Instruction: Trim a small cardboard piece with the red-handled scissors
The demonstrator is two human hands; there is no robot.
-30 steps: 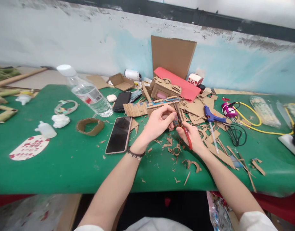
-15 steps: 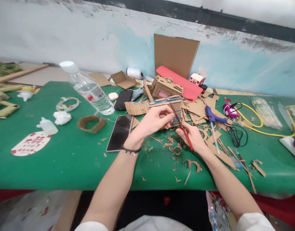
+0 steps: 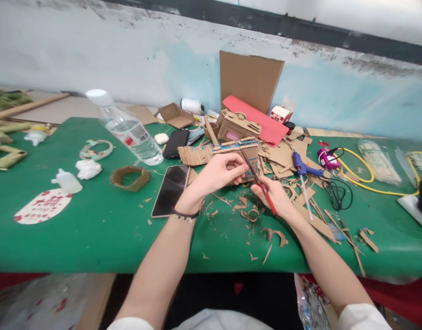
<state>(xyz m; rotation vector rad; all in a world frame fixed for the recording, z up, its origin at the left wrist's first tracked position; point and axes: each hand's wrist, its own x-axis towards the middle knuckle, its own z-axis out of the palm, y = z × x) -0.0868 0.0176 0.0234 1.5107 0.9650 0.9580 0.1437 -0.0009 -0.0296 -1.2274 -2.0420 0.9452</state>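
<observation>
Right hand (image 3: 276,196): closed around the red handles of the scissors (image 3: 266,196).
Scissors: blades pointing far and left, beside the left hand's fingertips.
Left hand (image 3: 228,170): thumb and fingers pressed together; cannot tell what they pinch.
Far of the hands: cardboard camera (image 3: 238,127).
Left: phone (image 3: 170,191) on the green worktop (image 3: 111,243).
Right: glue gun (image 3: 307,167), near scraps (image 3: 317,223).

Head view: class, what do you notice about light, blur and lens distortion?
Head view: soft, even light, only faint shadows on the green table; small print on the bottle too soft to read; its outward lean probably includes wide-angle stretch.
</observation>
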